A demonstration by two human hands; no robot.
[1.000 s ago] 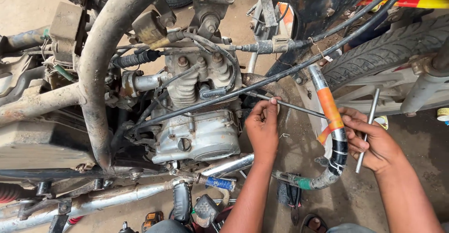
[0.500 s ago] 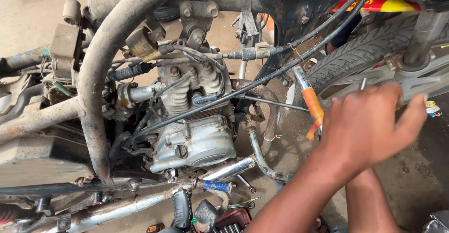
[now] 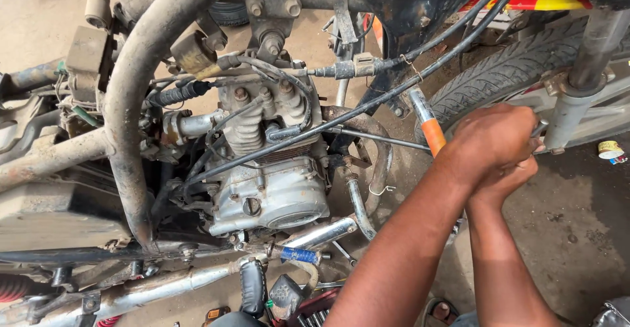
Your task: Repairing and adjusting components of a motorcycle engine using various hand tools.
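Note:
My left hand (image 3: pixel 493 138) is curled over the lower end of an orange-handled tool (image 3: pixel 432 135), beside the front tyre (image 3: pixel 505 71). My right hand (image 3: pixel 508 181) lies just beneath it, mostly covered, and grips the same tool. A short metal end (image 3: pixel 539 129) pokes out past the knuckles. A thin steel rod (image 3: pixel 377 138) runs from the engine (image 3: pixel 269 183) toward the hands. Both forearms come in from the bottom edge.
A rusty frame tube (image 3: pixel 134 123) arches over the engine. Black cables (image 3: pixel 367 107) cross diagonally toward the fork leg (image 3: pixel 577 104). A chrome exhaust pipe (image 3: pixel 315 235) and loose tools (image 3: pixel 289 294) lie below. A small tape roll (image 3: pixel 610 148) sits on the stained concrete floor (image 3: pixel 577 235).
My left hand left the thin rod near the engine and swung right, closing on top of my right hand and the orange-handled tool. The tool now sits higher, against the tyre.

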